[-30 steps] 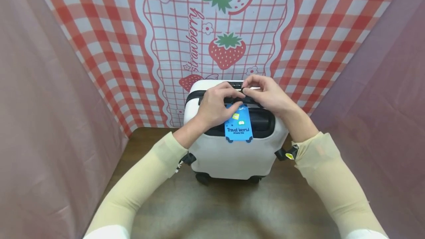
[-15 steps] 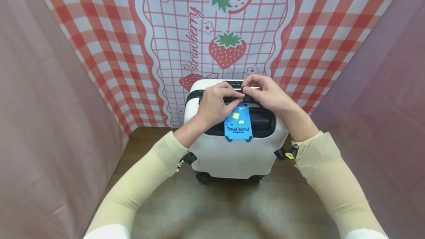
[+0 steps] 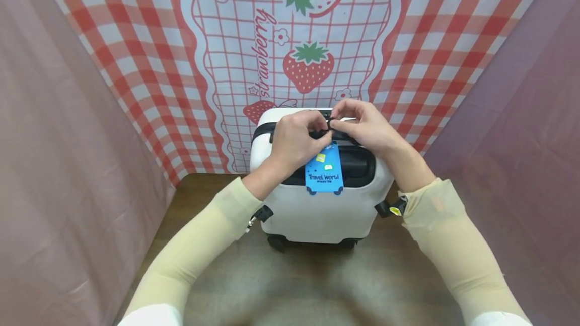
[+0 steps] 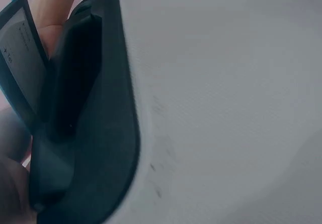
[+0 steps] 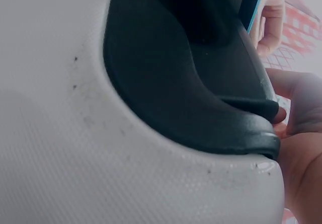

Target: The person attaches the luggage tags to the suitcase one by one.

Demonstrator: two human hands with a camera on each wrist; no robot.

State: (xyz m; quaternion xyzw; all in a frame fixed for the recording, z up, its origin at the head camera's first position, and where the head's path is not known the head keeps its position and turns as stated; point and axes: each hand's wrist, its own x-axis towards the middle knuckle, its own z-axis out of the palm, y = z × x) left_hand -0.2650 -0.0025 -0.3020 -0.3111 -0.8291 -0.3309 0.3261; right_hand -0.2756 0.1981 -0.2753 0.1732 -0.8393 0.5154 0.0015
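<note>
A white suitcase point(image 3: 319, 215) stands upright, with black trim and a black recessed handle area point(image 3: 358, 165). A blue luggage tag point(image 3: 324, 172) reading "Travel World" hangs over that recess. At the suitcase's top edge, my right hand point(image 3: 367, 127) pinches a small black strap point(image 3: 330, 124) between thumb and forefinger. My left hand point(image 3: 296, 140) bends its fingers beside the same strap, thumb just above the tag. Whether it grips the strap is hidden. In the left wrist view, the tag's back point(image 4: 22, 58) shows pale with small print.
The suitcase stands on a brown wooden surface point(image 3: 290, 275). Behind it hangs a red-and-white checked strawberry cloth point(image 3: 312, 24). Pink curtains point(image 3: 68, 165) close in both sides. A combination lock point(image 3: 325, 113) sits partly covered at the top edge.
My left forefinger and thumb have moved from meeting at the strap to standing apart, with the fingers more bent. My right hand keeps its pinch in nearly the same place.
</note>
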